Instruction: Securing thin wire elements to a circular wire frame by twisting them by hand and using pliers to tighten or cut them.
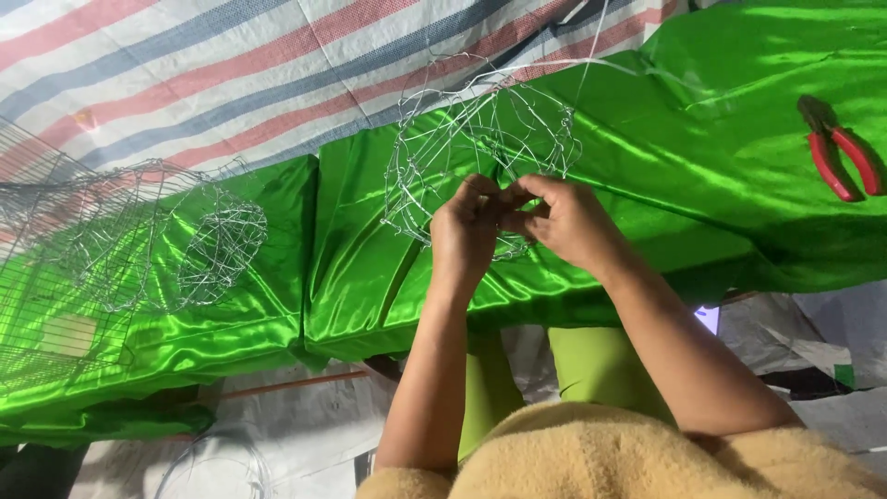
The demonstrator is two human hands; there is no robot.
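A round frame of thin silver wire (480, 139) hangs in front of me above the shiny green cloth (370, 268). My left hand (465, 231) and my right hand (565, 220) meet at its lower rim, fingers pinched on the wire there. Both hands grip the frame close together, fingertips nearly touching. A loose wire end runs up and to the right from the frame.
Red-handled pliers (839, 157) lie on the green cloth at the right. Other finished wire frames (220, 249) rest on the cloth at the left, beside a wire mesh cage (37, 277). A striped tarp (185, 74) lies behind.
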